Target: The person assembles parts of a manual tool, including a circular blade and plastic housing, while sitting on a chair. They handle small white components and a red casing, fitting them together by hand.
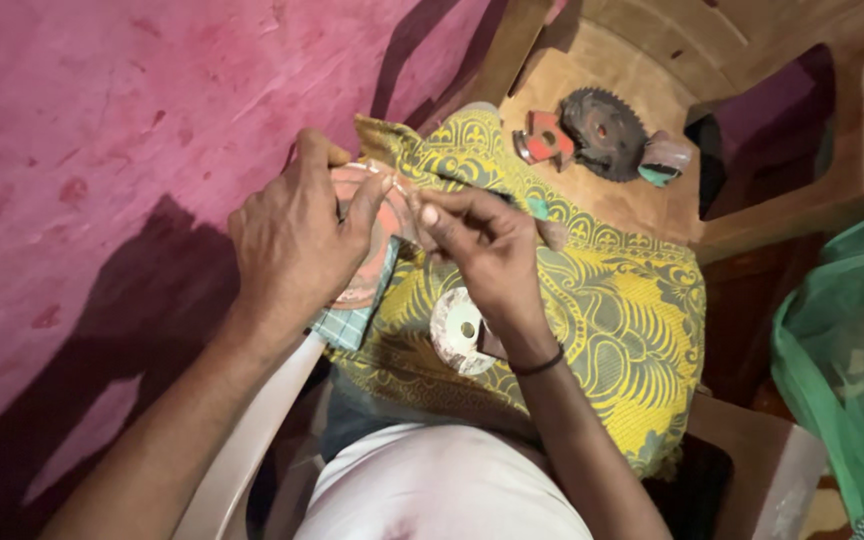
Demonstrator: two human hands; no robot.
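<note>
My left hand (297, 235) grips a round reddish coil-like part (370, 270) held over my lap, thumb on its top edge. My right hand (482, 245) pinches a thin wire or thread at the part's upper rim, fingertips meeting those of the left hand. A pale round disc with a centre hole (455, 332) lies on the yellow patterned cloth (612, 310) across my lap, just under my right wrist. A checked cloth piece (350, 325) hangs below the reddish part.
A brown plastic chair (782, 200) stands ahead, its seat bearing a dark toothed saw blade (604, 132), a red metal piece (544, 140) and a small grey-green object (664, 160). Pink wall at left. Green mesh bag (842, 350) at right.
</note>
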